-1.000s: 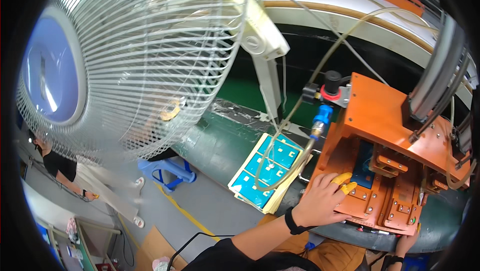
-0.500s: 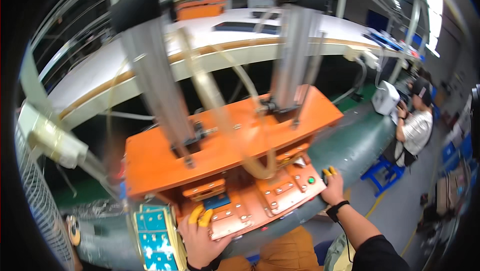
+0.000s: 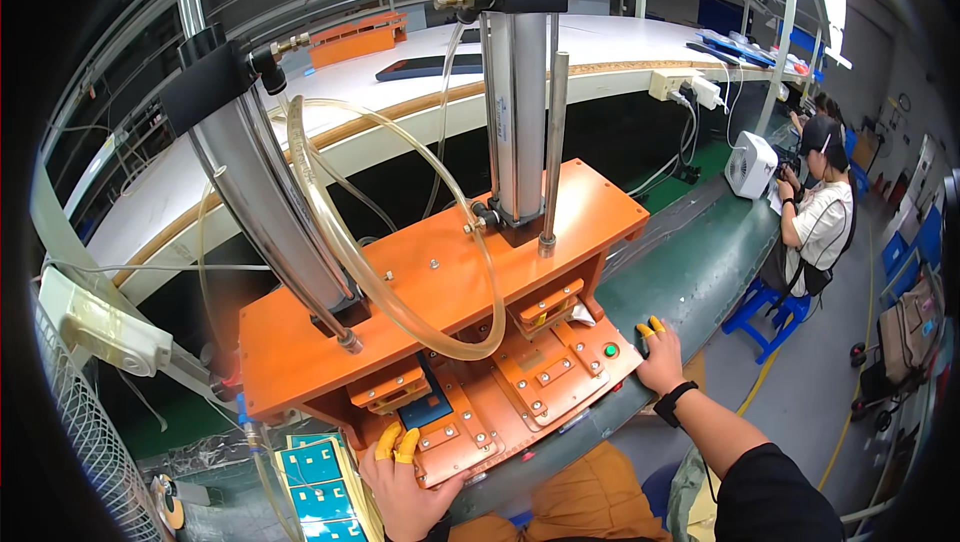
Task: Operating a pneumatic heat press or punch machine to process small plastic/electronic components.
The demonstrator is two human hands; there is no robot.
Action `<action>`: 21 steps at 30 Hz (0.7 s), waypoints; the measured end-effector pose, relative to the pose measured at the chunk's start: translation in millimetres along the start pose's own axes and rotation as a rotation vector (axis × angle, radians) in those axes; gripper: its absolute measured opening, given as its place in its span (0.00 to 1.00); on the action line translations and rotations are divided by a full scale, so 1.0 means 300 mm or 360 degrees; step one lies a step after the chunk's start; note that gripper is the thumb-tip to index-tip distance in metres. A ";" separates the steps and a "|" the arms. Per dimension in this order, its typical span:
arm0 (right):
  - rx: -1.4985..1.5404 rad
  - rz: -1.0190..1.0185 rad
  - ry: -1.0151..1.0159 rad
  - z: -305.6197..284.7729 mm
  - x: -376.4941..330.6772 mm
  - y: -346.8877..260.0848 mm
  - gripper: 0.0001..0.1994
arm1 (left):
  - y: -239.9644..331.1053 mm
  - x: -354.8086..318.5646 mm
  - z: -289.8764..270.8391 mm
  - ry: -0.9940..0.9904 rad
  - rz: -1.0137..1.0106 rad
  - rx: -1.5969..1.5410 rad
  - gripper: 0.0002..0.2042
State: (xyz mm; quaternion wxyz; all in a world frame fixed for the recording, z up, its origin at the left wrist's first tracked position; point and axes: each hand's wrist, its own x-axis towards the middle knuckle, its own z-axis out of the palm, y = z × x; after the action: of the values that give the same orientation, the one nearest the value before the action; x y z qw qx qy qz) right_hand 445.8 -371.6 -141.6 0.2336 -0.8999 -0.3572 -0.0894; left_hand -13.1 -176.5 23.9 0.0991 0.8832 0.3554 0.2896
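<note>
An orange pneumatic press (image 3: 440, 272) with two upright metal cylinders stands before me. Its copper-coloured base (image 3: 500, 412) carries bolted plates and a green button (image 3: 611, 350) at the right front corner. A dark blue flat piece (image 3: 428, 407) lies on the base, partly under the left pressing block. My left hand (image 3: 405, 482) rests at the base's left front corner, yellow finger covers on two fingers, thumb apart along the front edge. Beside the base's right end, my right hand (image 3: 660, 360) lies with fingers stretched out, also with yellow covers. Neither hand visibly holds anything.
Teal panels (image 3: 318, 482) lie in a stack left of the press on the green worktop (image 3: 690, 252). Clear hoses (image 3: 400, 312) loop in front of the cylinders. A white bench (image 3: 590, 37) runs behind. A seated person (image 3: 815, 202) works by a white box-shaped device (image 3: 750, 166) at right.
My view has shifted, so the press appears farther left and sharper, with more of the cylinder tops showing. Both hands keep nearly the same places beside the press.
</note>
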 end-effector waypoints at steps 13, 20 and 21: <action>-0.0025 0.0031 -0.0001 0.002 0.001 -0.005 0.29 | -0.009 -0.001 0.003 0.0014 0.0020 0.0005 0.43; -0.0043 0.0009 0.0013 0.009 0.000 0.006 0.29 | -0.004 0.002 -0.003 0.0002 0.0009 -0.0007 0.42; -0.0041 0.0003 0.0017 0.008 -0.001 0.004 0.29 | -0.005 0.001 -0.003 -0.0002 0.0008 -0.0007 0.42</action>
State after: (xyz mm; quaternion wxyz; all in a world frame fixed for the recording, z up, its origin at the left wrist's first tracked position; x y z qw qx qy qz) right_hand 446.4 -371.2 -144.3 0.2239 -0.9027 -0.3541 -0.0984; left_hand -14.2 -175.1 24.3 0.1006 0.8839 0.3526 0.2902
